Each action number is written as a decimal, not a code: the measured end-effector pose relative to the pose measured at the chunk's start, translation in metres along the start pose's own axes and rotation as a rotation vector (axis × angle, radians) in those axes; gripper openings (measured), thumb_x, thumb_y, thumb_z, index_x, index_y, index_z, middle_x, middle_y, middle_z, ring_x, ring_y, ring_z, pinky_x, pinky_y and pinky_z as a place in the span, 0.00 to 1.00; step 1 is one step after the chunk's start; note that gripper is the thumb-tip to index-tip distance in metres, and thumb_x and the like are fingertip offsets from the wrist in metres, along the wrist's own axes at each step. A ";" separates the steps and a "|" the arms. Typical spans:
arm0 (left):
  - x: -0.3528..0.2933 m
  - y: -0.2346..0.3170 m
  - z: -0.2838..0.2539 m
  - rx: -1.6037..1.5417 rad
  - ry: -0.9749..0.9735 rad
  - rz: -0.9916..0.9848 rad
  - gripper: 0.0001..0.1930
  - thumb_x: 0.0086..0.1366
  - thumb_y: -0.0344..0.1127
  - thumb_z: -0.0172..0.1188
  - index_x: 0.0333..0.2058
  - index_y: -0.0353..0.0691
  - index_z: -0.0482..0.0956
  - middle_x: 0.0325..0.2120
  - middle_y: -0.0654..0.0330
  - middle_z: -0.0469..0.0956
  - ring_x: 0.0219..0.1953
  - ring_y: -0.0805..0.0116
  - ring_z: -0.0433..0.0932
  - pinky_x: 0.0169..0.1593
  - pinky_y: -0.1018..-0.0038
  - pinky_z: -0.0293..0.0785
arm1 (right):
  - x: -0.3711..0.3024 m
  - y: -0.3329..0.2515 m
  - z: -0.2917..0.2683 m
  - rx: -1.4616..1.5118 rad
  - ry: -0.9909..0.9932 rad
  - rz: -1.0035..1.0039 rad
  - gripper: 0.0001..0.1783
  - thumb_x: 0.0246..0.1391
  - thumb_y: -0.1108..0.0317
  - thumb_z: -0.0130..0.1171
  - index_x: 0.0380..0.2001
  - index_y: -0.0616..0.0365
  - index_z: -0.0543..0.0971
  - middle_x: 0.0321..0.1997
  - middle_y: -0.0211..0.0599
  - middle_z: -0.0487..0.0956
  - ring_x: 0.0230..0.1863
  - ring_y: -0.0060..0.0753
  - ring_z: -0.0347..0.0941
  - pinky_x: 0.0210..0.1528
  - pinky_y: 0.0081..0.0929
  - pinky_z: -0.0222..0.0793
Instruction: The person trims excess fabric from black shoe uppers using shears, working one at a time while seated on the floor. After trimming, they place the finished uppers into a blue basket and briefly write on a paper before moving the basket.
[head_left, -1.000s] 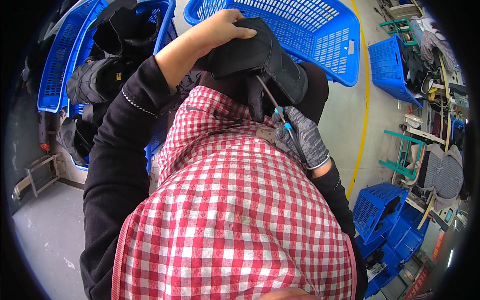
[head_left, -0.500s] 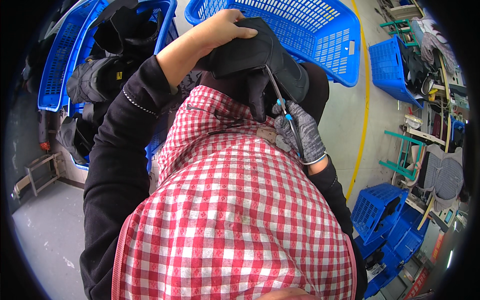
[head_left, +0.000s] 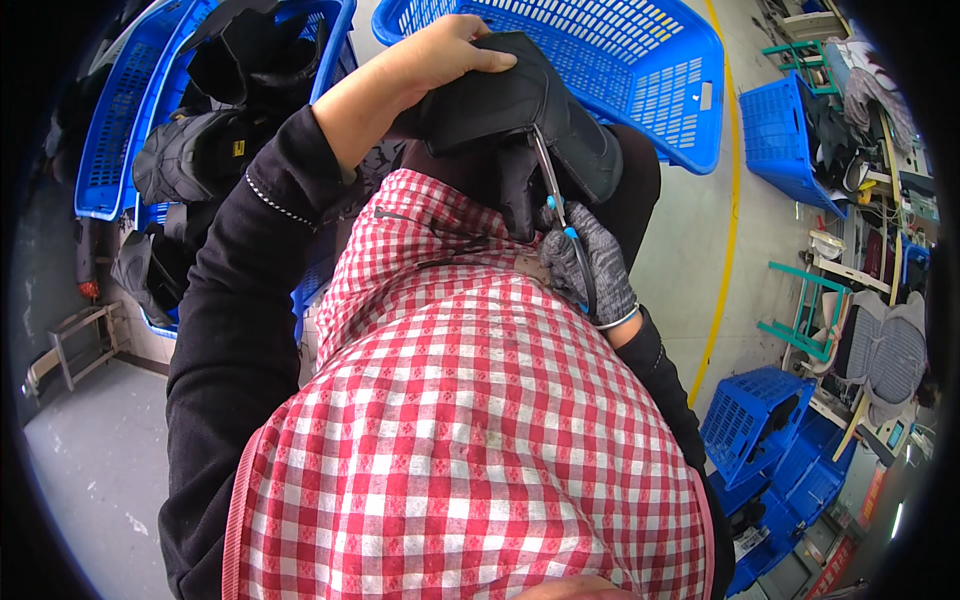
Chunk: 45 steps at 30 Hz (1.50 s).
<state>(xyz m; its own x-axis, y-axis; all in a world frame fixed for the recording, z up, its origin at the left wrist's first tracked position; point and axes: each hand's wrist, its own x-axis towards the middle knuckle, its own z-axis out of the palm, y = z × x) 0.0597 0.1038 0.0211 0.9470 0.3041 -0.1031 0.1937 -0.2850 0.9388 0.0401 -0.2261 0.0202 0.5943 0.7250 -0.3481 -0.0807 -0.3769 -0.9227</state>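
Note:
Bare and closed, my left hand grips the top edge of a black shoe upper, thumb lying on its outer face. The upper is held above my lap, and a dark flap hangs from its lower opening. My right hand, in a grey knitted glove, is closed around a pair of scissors with light-blue parts near the pivot. The blades point up, and their tips meet the lower edge of the upper. Whether the blades are apart is hard to make out.
A blue plastic basket stands just beyond my knees. At the left, another blue crate holds several black shoe uppers. More blue crates and a cluttered workbench line the right, past a yellow floor line. A red-checked apron covers my lap.
My right hand has shifted slightly left and turned, so the scissors stand a little more upright. The left hand and the shoe upper stay almost in place.

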 end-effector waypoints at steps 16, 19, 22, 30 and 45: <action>0.000 0.002 -0.003 0.014 -0.002 0.035 0.29 0.59 0.40 0.74 0.53 0.26 0.77 0.45 0.44 0.82 0.42 0.53 0.86 0.50 0.67 0.84 | 0.001 -0.019 -0.010 -0.354 0.070 -0.317 0.18 0.60 0.67 0.66 0.51 0.64 0.81 0.37 0.46 0.85 0.34 0.39 0.83 0.40 0.32 0.79; -0.003 0.004 -0.010 0.012 -0.075 -0.043 0.28 0.60 0.42 0.73 0.52 0.27 0.79 0.41 0.46 0.83 0.41 0.56 0.83 0.46 0.66 0.80 | 0.003 -0.023 -0.028 -0.744 0.051 -0.424 0.23 0.54 0.60 0.73 0.48 0.62 0.83 0.39 0.54 0.84 0.37 0.53 0.83 0.40 0.35 0.79; -0.003 0.006 -0.012 -0.064 -0.061 0.003 0.28 0.60 0.41 0.73 0.53 0.26 0.78 0.43 0.45 0.83 0.41 0.55 0.85 0.47 0.66 0.83 | -0.005 -0.024 -0.037 -0.753 0.044 -0.541 0.27 0.49 0.55 0.76 0.48 0.61 0.83 0.37 0.51 0.85 0.36 0.52 0.83 0.38 0.36 0.79; -0.051 0.033 0.036 -0.459 0.271 -0.037 0.25 0.62 0.36 0.71 0.51 0.26 0.72 0.38 0.49 0.82 0.37 0.63 0.84 0.40 0.70 0.83 | 0.032 -0.039 -0.020 0.947 0.200 -0.078 0.19 0.60 0.66 0.68 0.52 0.56 0.74 0.38 0.38 0.81 0.34 0.28 0.79 0.35 0.24 0.78; -0.092 0.025 0.058 -0.835 0.460 -0.015 0.15 0.72 0.32 0.61 0.51 0.29 0.74 0.44 0.55 0.82 0.43 0.69 0.83 0.47 0.74 0.81 | 0.038 -0.065 -0.020 0.524 0.174 -0.217 0.21 0.55 0.75 0.68 0.51 0.58 0.73 0.35 0.31 0.77 0.30 0.24 0.75 0.32 0.22 0.75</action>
<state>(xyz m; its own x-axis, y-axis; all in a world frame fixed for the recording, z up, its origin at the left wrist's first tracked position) -0.0077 0.0163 0.0355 0.7180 0.6808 -0.1450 -0.2088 0.4094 0.8881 0.0838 -0.1858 0.0708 0.7601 0.6322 -0.1506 -0.3004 0.1364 -0.9440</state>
